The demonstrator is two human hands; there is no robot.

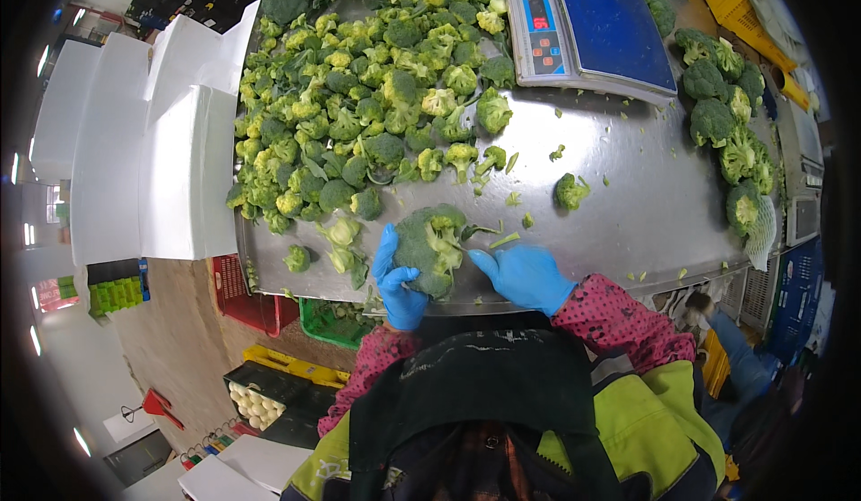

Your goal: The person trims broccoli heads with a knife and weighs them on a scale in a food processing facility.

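A large broccoli head (430,249) is tilted sideways above the near edge of the steel table (625,225), its cut stems facing right. My left hand (400,282), in a blue glove, grips its left side. Close by on the right, my blue-gloved right hand (525,275) is closed around a small knife (464,251); only a thin bit of blade shows at the stems, and the handle is hidden in my fist. Trimmed stalks (342,232) and a small floret (296,259) lie left of my left hand. A leaf scrap (481,230) lies just beyond the knife.
A broad pile of florets (363,111) covers the table's far left. Beyond stands a digital scale (605,23). Whole broccoli heads (713,121) line the right side. White foam boxes (181,164) flank the left edge. Red (252,302) and green crates (329,323) stand below it.
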